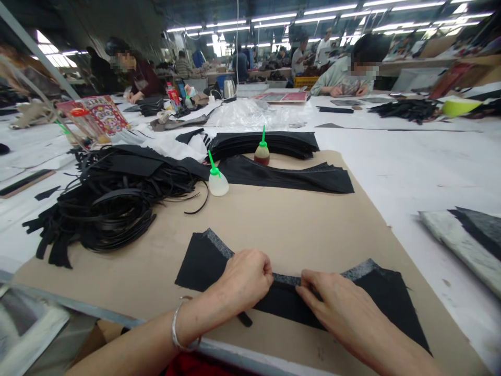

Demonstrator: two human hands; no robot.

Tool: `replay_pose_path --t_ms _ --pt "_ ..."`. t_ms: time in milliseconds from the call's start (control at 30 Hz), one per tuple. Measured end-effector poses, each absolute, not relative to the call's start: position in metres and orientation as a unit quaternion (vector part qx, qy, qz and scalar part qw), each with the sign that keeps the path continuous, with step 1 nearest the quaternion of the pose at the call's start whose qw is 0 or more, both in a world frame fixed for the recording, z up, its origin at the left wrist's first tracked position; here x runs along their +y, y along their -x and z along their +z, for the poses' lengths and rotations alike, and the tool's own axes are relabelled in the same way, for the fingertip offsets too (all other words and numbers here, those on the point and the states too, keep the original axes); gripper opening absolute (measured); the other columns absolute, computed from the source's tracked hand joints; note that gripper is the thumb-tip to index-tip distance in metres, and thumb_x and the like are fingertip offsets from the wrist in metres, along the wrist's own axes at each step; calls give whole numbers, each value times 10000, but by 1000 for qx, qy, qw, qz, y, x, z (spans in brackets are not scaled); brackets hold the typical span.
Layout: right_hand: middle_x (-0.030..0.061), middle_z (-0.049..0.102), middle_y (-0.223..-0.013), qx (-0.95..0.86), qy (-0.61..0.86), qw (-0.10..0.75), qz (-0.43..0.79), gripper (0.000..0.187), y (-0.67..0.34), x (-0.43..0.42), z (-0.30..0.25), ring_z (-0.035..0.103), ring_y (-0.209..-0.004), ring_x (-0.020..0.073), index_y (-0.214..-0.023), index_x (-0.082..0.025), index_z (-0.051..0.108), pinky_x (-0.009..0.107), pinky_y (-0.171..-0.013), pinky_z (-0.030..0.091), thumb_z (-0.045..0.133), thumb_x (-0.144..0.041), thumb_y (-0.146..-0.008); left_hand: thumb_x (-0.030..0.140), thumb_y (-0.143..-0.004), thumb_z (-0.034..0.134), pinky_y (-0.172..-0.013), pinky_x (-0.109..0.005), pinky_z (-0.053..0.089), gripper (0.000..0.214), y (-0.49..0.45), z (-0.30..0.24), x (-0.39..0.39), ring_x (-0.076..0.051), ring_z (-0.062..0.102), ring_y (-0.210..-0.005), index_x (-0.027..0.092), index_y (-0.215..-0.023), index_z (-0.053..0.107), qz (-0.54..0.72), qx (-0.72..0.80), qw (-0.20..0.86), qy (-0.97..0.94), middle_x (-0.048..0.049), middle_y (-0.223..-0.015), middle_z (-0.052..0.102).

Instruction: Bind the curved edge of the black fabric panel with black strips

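Note:
A curved black fabric piece (391, 300) lies on brown paper, with grey speckled bands along its upper edge. My left hand (246, 277), a silver bangle on its wrist, is closed in a pinch at the middle of that edge. Its fingertips are mostly hidden. To the right, my right hand (332, 295) pinches the same edge between thumb and fingers. Between the hands the edge looks folded over or covered by a narrow black strip; I cannot tell which. The end of a thin black strip (245, 318) pokes out under my left forearm.
Black strips (117, 209) are heaped at left. Beyond the work stand a white squeeze bottle (218, 185) and a brown-filled one (262, 154), both green-tipped. Near them lie another black piece (289, 177) and a stack of black pieces (262, 142). People work at tables farther back.

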State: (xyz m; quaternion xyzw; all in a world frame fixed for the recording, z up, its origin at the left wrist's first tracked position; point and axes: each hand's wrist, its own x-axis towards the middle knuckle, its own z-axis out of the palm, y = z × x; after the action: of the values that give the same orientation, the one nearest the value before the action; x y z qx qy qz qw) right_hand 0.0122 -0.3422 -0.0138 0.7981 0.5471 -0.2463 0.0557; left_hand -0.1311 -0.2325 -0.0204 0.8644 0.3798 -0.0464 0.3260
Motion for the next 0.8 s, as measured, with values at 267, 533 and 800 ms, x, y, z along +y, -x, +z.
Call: replay_pose_path --t_ms 267,533,800 --pt "66 690 -756 547 -798 66 -243 260 -13 -339 -15 665 -735 251 -739 -210 604 280 -521 237 444 -257 -939 167 -708 501 -551 -250 398 195 131 -20 -235 -187 661 -654 199 -684 692 -47 381 290 -876 -33 -664 700" --pt "99 711 -788 566 -792 79 -215 250 -14 -339 -18 687 -750 288 -799 -189 666 300 -540 345 473 -266 -938 194 -786 473 -595 -313 430 204 125 -24 -245 -260 683 -708 183 -725 667 -59 382 205 -899 -80 -715 708" --pt "134 713 -764 572 -796 79 -183 239 -13 -338 -11 697 -766 318 -821 -158 707 337 -593 485 535 -295 -916 193 -840 547 -606 -306 428 110 131 -27 -254 -245 657 -728 170 -947 545 -55 406 199 -890 -40 -760 666"
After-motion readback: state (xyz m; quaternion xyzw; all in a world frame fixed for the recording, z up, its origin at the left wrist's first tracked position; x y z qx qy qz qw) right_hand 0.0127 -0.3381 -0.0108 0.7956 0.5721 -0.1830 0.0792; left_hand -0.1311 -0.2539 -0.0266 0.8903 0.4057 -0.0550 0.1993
